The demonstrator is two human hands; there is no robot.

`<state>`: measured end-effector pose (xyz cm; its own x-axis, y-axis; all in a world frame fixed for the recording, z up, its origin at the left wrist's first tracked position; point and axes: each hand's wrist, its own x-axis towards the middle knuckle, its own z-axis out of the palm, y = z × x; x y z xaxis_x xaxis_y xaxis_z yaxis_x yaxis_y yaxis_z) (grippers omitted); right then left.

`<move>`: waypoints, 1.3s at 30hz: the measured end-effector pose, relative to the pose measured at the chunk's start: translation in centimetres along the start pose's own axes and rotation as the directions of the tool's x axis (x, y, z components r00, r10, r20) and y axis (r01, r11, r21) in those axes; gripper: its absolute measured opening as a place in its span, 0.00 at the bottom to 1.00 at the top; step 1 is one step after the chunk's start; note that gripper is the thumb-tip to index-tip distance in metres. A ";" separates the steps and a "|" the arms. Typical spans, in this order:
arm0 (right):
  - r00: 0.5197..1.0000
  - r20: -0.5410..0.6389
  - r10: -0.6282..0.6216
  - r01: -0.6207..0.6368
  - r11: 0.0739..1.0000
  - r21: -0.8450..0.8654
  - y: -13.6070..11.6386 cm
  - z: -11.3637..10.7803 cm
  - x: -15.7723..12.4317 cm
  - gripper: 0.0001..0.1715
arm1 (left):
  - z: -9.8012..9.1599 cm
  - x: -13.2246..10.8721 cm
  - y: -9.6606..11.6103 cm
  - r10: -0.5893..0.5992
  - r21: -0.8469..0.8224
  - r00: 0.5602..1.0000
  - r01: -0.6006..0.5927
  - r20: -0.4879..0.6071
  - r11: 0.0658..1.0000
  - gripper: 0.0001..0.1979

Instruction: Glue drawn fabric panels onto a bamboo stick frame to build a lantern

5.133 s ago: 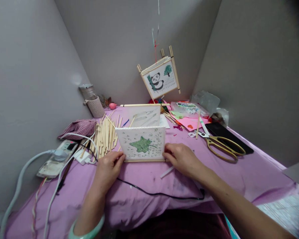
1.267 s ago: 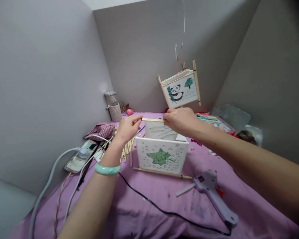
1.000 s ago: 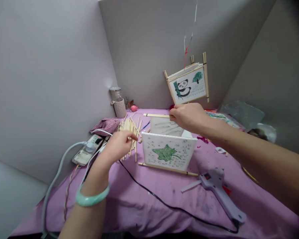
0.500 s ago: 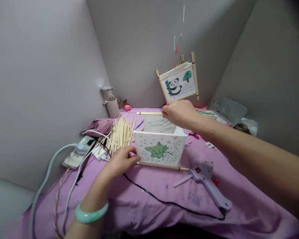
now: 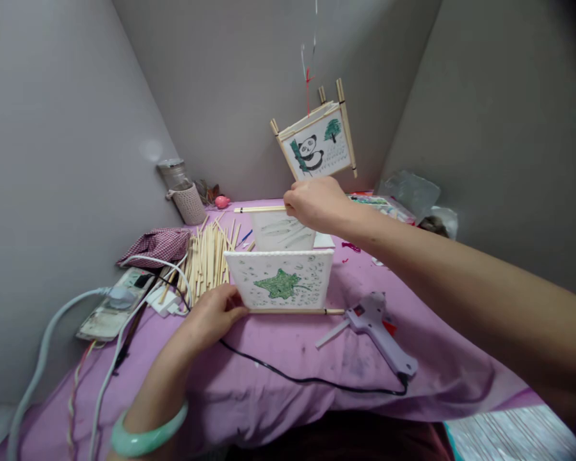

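A white panel with a green leaf drawing (image 5: 282,283) stands upright in front of me, a thin wooden stick (image 5: 292,312) along its bottom edge. My left hand (image 5: 216,317) is closed at the panel's lower left corner, thumb by the stick's end; its fingertips are partly hidden. Behind stands a second, greyish panel (image 5: 274,232) with faint streaks and a pale wooden stick (image 5: 256,209) along its top. My right hand (image 5: 317,203) is closed round that top stick and covers its right part. How the two panels join is hidden.
A lilac glue gun (image 5: 377,330) lies at the right, its black cord (image 5: 288,379) crossing the front. Loose sticks (image 5: 208,256), a power strip (image 5: 108,314) and a covered jar (image 5: 185,195) are at the left. A panda-picture lantern (image 5: 317,144) hangs behind.
The view has shifted, so everything appears farther left and a little higher. The leaf panel and its bottom stick look more level. Both hands keep their holds.
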<state>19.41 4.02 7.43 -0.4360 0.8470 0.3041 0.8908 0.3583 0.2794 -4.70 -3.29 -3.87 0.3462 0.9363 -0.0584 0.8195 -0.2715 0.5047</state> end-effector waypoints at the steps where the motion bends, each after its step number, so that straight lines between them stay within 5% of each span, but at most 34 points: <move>1: 1.000 0.001 -0.003 0.003 1.000 -0.004 0.0 0.0 0.0 0.16 | 0.0 -0.1 0.0 -0.011 0.027 1.000 0.012 -0.004 1.000 0.09; 13: 0.999 0.040 0.003 -0.003 1.000 0.004 0.6 -0.6 0.3 0.12 | -0.7 -0.4 -0.1 -0.031 0.143 0.998 0.038 -0.047 0.989 0.07; 21: 0.994 -0.035 0.101 -0.097 0.992 0.086 3.5 0.1 0.1 0.15 | -4.6 0.2 0.8 -0.189 -0.337 0.981 0.190 0.035 0.922 0.12; 25: 0.975 -0.105 0.194 -0.172 0.967 0.187 4.9 1.1 -0.8 0.14 | -7.7 1.1 1.9 -0.129 -0.420 0.990 0.093 -0.058 0.903 0.13; 31: 0.925 -0.137 0.355 -0.292 0.893 0.342 6.1 2.1 -3.1 0.14 | -11.8 3.1 5.7 -0.010 -0.322 0.987 -0.042 -0.158 0.946 0.10; 39: 0.878 -0.156 0.453 -0.295 0.768 0.568 6.6 4.4 -6.0 0.12 | -14.9 4.4 10.4 0.138 0.023 0.987 -0.137 -0.080 0.990 0.11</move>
<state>28.51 3.01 3.44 0.0011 0.8445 0.5355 0.8854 0.2481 -0.3931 -1.47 1.34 13.95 0.4183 0.9047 0.0813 0.7748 -0.4021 0.4879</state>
